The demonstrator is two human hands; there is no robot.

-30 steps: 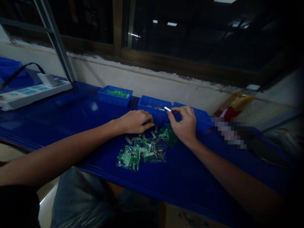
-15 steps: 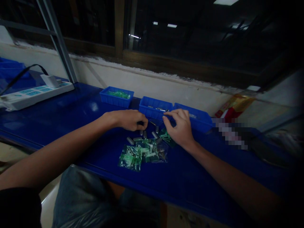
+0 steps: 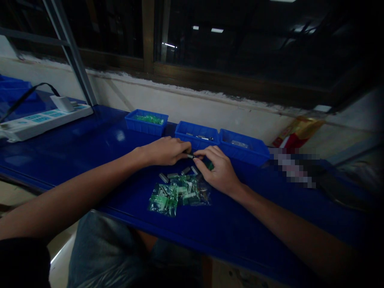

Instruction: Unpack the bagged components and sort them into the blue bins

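My left hand [image 3: 169, 151] and my right hand [image 3: 218, 168] meet above the blue table, in front of the middle bin. Between their fingertips is a small metal cylinder [image 3: 190, 156], lying roughly level; both hands are closed on it, the left at one end and the right at the other. Several similar metal cylinders [image 3: 163, 178] lie loose just below the hands. Nearer to me are clear plastic bags with green markings [image 3: 163, 202], with small pale and metallic pieces in them. Another green bag [image 3: 211, 165] is partly hidden behind my right hand.
Along the wall stand a blue bin of green packets [image 3: 149, 119], a blue bin with metal pieces [image 3: 196, 142] and a blue bin with pale pieces [image 3: 249, 154]. A white power strip [image 3: 45, 122] lies at left. Table edge [image 3: 144, 230] runs before my lap.
My right hand has come down and left from the bins, and my left hand has lifted slightly from the loose cylinders. Their fingertips now meet at one cylinder.
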